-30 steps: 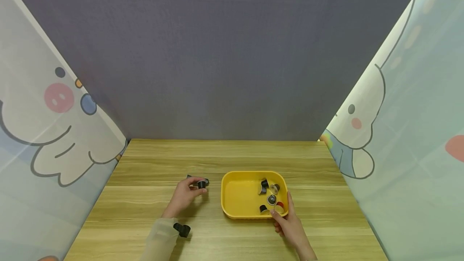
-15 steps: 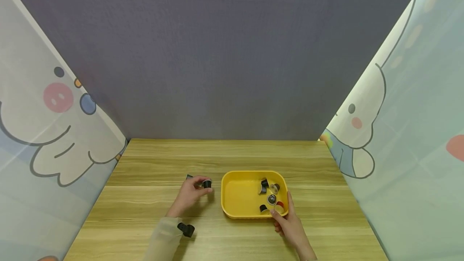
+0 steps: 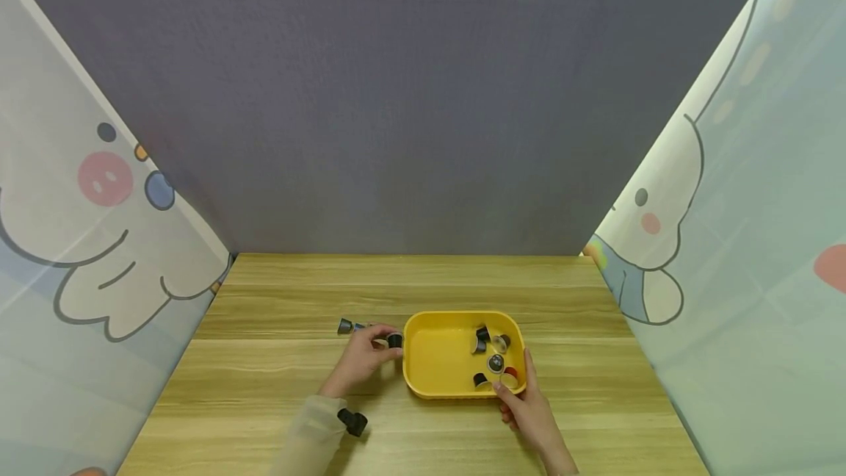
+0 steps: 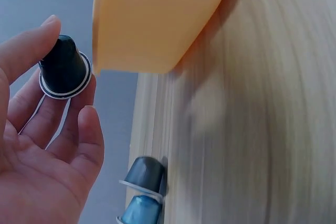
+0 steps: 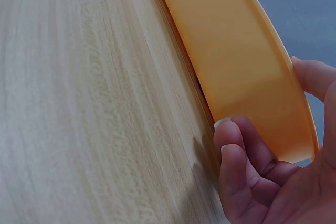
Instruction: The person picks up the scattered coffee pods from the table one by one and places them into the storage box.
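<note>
The dark capsule is just left of the yellow tray, beside its left wall; whether it touches the rim I cannot tell. The left hand, nearer to the tray's bare left half, pinches it between thumb and fingers. The tray's long axis runs left to right, and the right hand grips its near right corner. Smooth plastic walls curve into rounded corners. The capsule is tapered and glossy, with a pale flange; gray and blue capsules lie left of the tray on the wood-grained counter.
</note>
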The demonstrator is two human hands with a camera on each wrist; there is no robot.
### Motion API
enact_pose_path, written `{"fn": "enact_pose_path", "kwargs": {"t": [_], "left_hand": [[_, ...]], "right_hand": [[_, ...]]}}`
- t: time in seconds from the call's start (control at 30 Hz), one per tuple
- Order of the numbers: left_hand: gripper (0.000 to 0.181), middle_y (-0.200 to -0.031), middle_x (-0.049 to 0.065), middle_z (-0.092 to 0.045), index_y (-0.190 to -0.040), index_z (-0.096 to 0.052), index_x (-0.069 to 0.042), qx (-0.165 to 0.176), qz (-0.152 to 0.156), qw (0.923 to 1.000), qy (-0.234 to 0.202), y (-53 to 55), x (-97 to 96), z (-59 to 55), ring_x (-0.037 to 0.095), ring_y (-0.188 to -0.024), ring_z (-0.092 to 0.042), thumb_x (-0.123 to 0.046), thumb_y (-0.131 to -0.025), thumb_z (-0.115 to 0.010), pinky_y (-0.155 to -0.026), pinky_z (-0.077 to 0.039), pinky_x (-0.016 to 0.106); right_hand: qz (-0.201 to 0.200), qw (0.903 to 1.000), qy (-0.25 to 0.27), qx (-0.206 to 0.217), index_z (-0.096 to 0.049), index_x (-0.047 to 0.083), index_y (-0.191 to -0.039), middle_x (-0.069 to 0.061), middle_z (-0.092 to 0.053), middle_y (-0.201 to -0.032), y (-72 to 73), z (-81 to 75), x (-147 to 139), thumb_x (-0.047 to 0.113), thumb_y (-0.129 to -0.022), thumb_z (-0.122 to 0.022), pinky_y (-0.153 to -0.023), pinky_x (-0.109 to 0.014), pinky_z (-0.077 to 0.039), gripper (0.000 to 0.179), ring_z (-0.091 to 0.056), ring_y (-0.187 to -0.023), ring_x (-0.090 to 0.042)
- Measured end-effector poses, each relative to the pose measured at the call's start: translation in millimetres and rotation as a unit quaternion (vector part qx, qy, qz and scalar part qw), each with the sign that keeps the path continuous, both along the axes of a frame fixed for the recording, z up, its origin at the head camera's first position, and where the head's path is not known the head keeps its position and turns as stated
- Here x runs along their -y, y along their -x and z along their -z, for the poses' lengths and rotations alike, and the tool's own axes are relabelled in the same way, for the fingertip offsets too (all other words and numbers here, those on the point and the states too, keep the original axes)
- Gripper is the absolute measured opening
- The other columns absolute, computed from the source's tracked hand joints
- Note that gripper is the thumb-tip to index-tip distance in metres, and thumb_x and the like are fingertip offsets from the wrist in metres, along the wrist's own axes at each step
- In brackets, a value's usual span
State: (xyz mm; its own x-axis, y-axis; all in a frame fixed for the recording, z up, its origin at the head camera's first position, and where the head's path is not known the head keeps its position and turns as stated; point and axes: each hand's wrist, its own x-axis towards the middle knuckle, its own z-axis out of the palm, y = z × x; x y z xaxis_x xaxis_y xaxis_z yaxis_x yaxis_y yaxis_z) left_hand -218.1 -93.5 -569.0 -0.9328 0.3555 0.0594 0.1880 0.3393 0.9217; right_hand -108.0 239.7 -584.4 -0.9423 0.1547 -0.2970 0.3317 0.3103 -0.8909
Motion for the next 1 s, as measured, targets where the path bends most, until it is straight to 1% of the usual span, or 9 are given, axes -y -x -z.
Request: {"fn": "enact_pose_path", "kwargs": {"t": [0.07, 0.2, 0.33, 0.47, 0.57, 0.6, 0.77, 0.83, 1.0], "left_hand": [[0.036, -0.11, -0.001, -0.07, -0.118, -0.071, -0.009, 0.005, 0.007, 1.0, 0.0, 0.5, -2.5, 0.4, 0.02, -0.1, -0.062, -0.025, -0.087, -0.08, -0.083, -0.052, 0.034], [0.039, -0.113, -0.002, -0.069, -0.122, -0.069, -0.007, -0.001, 0.019, 0.9998, 0.004, 2.8, -7.1, -0.2, 0.018, -0.099, -0.062, -0.024, -0.088, -0.079, -0.083, -0.052, 0.034], [0.033, -0.113, -0.003, -0.069, -0.119, -0.071, -0.011, -0.016, 0.031, 0.9993, 0.013, 4.4, -12.9, -4.1, 0.015, -0.097, -0.063, -0.02, -0.089, -0.078, -0.083, -0.052, 0.034], [0.029, -0.113, 0.0, -0.07, -0.117, -0.072, -0.01, -0.025, 0.049, 0.9984, 0.011, 6.5, -20.7, -8.2, 0.018, -0.096, -0.062, -0.015, -0.089, -0.077, -0.083, -0.052, 0.036], [0.029, -0.112, -0.002, -0.069, -0.116, -0.072, -0.011, -0.019, 0.054, 0.9983, 0.012, 9.6, -28.0, -11.2, 0.018, -0.097, -0.061, -0.016, -0.088, -0.078, -0.084, -0.051, 0.036], [0.028, -0.112, -0.004, -0.069, -0.115, -0.072, -0.012, -0.017, 0.053, 0.9983, 0.016, 10.6, -30.6, -12.3, 0.017, -0.096, -0.06, -0.017, -0.088, -0.078, -0.084, -0.051, 0.036], [0.028, -0.111, -0.006, -0.068, -0.116, -0.072, -0.013, -0.025, 0.073, 0.9965, 0.03, 15.1, -41.8, -18.1, 0.017, -0.099, -0.06, -0.02, -0.089, -0.077, -0.085, -0.051, 0.037], [0.029, -0.112, -0.005, -0.068, -0.117, -0.071, -0.011, -0.028, 0.084, 0.9956, 0.031, 16.6, -45.4, -20.3, 0.018, -0.1, -0.061, -0.02, -0.09, -0.077, -0.087, -0.051, 0.039], [0.03, -0.114, -0.006, -0.067, -0.118, -0.071, -0.015, -0.02, 0.089, 0.9951, 0.037, 21.2, -53.4, -23.4, 0.018, -0.103, -0.061, -0.024, -0.09, -0.077, -0.091, -0.051, 0.039]], "right_hand": [[0.0, 1.0, 0.002, 0.0, 0.007, 0.029, -0.161, -0.008, -0.06, -0.068, 0.5, 0.2, 0.3, 0.035, -0.096, -0.068, -0.049, -0.027, -0.05, 0.099, -0.058, -0.056, -0.019], [0.003, 1.0, 0.006, -0.002, 0.006, 0.03, -0.161, -0.009, -0.06, -0.068, 1.3, 0.9, 0.6, 0.036, -0.095, -0.069, -0.048, -0.027, -0.049, 0.1, -0.058, -0.056, -0.019], [0.005, 1.0, 0.007, -0.001, 0.007, 0.032, -0.16, -0.009, -0.06, -0.068, 1.0, 1.6, 0.6, 0.037, -0.094, -0.069, -0.048, -0.027, -0.049, 0.101, -0.058, -0.055, -0.019], [0.006, 0.9999, 0.01, 0.001, 0.008, 0.033, -0.16, -0.009, -0.06, -0.068, 0.4, 2.6, 0.8, 0.036, -0.095, -0.069, -0.048, -0.026, -0.048, 0.1, -0.057, -0.056, -0.018], [0.006, 0.9999, 0.011, 0.001, 0.008, 0.033, -0.16, -0.009, -0.06, -0.068, 0.3, 2.9, 0.8, 0.034, -0.096, -0.068, -0.048, -0.026, -0.048, 0.1, -0.057, -0.055, -0.018], [0.006, 0.9999, 0.011, 0.001, 0.008, 0.033, -0.16, -0.009, -0.06, -0.068, 0.3, 2.9, 0.7, 0.034, -0.096, -0.068, -0.048, -0.026, -0.048, 0.099, -0.057, -0.055, -0.018], [0.004, 0.9999, 0.01, -0.001, 0.007, 0.031, -0.16, -0.009, -0.06, -0.067, -0.5, 2.4, 0.7, 0.035, -0.095, -0.068, -0.048, -0.027, -0.048, 0.1, -0.057, -0.055, -0.018], [0.004, 0.9999, 0.01, -0.001, 0.007, 0.03, -0.16, -0.009, -0.06, -0.067, -0.6, 2.1, 0.7, 0.036, -0.095, -0.069, -0.048, -0.027, -0.049, 0.1, -0.057, -0.055, -0.019], [0.005, 1.0, 0.005, -0.001, 0.006, 0.032, -0.16, -0.009, -0.06, -0.068, -0.7, 1.7, 1.3, 0.036, -0.095, -0.068, -0.048, -0.026, -0.048, 0.099, -0.057, -0.055, -0.018]]}}
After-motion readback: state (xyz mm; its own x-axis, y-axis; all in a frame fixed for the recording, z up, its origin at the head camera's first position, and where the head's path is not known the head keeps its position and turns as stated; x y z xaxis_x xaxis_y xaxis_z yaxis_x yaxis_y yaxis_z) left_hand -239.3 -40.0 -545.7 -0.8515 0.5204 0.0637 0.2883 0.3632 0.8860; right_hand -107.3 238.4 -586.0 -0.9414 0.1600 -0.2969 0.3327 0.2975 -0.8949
